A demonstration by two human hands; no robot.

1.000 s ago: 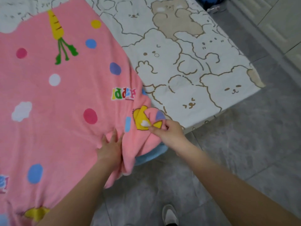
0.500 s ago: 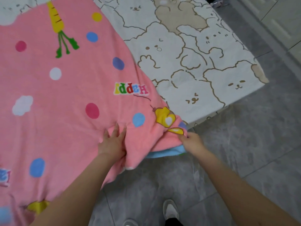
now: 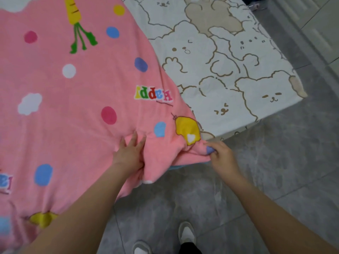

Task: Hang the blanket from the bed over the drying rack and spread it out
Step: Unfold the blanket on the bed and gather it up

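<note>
A pink blanket [image 3: 77,99] with coloured dots, a carrot and the word "Happy" lies spread over the bed [image 3: 229,57], its near edge hanging off the side. My left hand [image 3: 131,153] rests on the blanket near that edge, thumb tucked into a fold and fingers gripping the cloth. My right hand [image 3: 222,154] pinches the blanket's near right corner, by a yellow patch and a purple dot. A blue underside shows just below the corner. No drying rack is in view.
The bed has a white sheet printed with bear and rabbit outlines. Grey tiled floor [image 3: 256,180] runs along the bed's near and right sides. My shoes [image 3: 186,233] stand on the tiles below. White cabinet fronts [image 3: 322,21] line the far right.
My right hand has unfolded the blanket's turned-over corner and pulled it out to the right and towards me. The left hand stays gripping the edge.
</note>
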